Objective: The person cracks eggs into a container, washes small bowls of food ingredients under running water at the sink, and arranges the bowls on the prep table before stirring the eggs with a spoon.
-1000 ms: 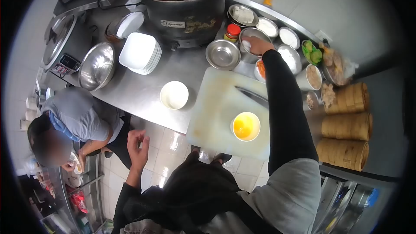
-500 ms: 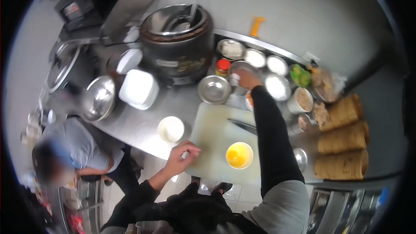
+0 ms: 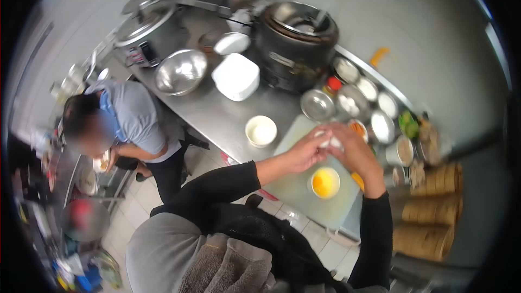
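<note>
Above the cutting board (image 3: 287, 176), my left hand (image 3: 305, 153) and my right hand (image 3: 355, 151) meet around a small white object (image 3: 330, 141) that looks like an egg. Fingers of both hands are closed on it and hide part of it. Just below them on the board stands a white cup (image 3: 325, 183) with orange-yellow egg in it. To the left, a second white cup (image 3: 261, 131) rests on the steel counter. A shallow metal bowl (image 3: 318, 105) lies beyond my hands.
A black soup warmer (image 3: 293, 49), stacked white dishes (image 3: 235, 76) and a big metal bowl (image 3: 181, 72) stand farther back. Ingredient bowls line the wall side, with bamboo steamers (image 3: 429, 209) at the right. Another person (image 3: 133, 122) bends at the left.
My right hand has come back from the metal container with the white object. My left hand has moved right and joined it over the board. The view has turned.
</note>
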{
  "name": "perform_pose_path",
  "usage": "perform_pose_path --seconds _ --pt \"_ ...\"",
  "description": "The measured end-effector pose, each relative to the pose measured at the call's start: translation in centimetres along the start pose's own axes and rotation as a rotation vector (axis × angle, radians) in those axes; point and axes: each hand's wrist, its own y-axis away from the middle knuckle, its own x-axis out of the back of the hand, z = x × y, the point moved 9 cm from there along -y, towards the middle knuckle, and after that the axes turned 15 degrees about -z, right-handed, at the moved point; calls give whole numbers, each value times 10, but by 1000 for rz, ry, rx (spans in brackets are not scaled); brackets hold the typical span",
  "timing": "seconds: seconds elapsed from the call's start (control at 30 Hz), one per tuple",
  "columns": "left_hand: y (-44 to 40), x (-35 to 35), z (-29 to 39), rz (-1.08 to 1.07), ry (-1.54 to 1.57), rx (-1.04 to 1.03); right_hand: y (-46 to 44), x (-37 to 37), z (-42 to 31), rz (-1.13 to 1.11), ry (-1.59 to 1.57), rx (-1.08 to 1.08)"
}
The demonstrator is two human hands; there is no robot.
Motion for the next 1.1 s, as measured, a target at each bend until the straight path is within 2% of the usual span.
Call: perform_pose_path --seconds 0.03,0.1,0.13,0.17,0.2,0.23,0.3,0.33,0.4,0.43,0.5,0.53,0.57,0.67,0.7,0.77,0.8,0.87,0.9,0.97,1.0,1.07,1.1 --pt "-3 -1 -9 49 -17 24 28 10 4 217 35 -92" --pt "-2 1 -21 -5 141 -79 98 -11 77 450 -518 -280" --pt "5 -5 -20 -70 114 -78 138 -31 93 663 -934 -281" --pt "12 -3 -23 -30 140 -4 174 -59 105 901 -1338 -237" --pt "19 2 -27 3 106 85 206 -92 111 886 -1388 -366" --pt "24 13 -36 31 107 127 235 -121 111 930 -1398 -410" --pt "32 38 -42 179 -413 242 267 -186 113 708 -1302 -745" --pt "29 46 -47 168 -415 260 275 -204 112 725 -1308 -757" --pt "28 62 -64 144 -744 444 274 -242 101 681 -1391 -666" --pt "27 58 -72 134 -748 459 275 -254 100 696 -1399 -674" --pt "23 43 -89 39 -912 548 275 -260 94 750 -1255 -616" --pt "23 50 -101 67 -944 517 282 -251 87 699 -835 -708" --pt "26 48 -105 55 -942 527 281 -251 84 707 -836 -721" --pt "32 43 -108 89 -961 503 278 -210 50 657 -229 -674" --pt "34 43 -111 84 -962 515 279 -206 47 660 -236 -684" --pt "36 46 -97 180 -1013 416 275 -188 28 723 59 -638" --pt "36 47 -92 185 -1019 414 274 -192 31 727 56 -631" --pt "35 43 -72 253 -916 278 265 -219 48 534 65 -714" --pt "35 40 -68 259 -918 272 266 -224 55 534 66 -706" --pt "28 13 -54 167 -1102 190 258 -228 75 455 -67 -655" --pt "23 -7 -51 40 -1229 183 255 -224 75 451 -65 -636" --pt "12 -62 -59 -419 -1415 -109 247 -196 82 540 -769 -515" --pt "12 -79 -68 -514 -1346 -1 240 -172 77 524 -758 -486"
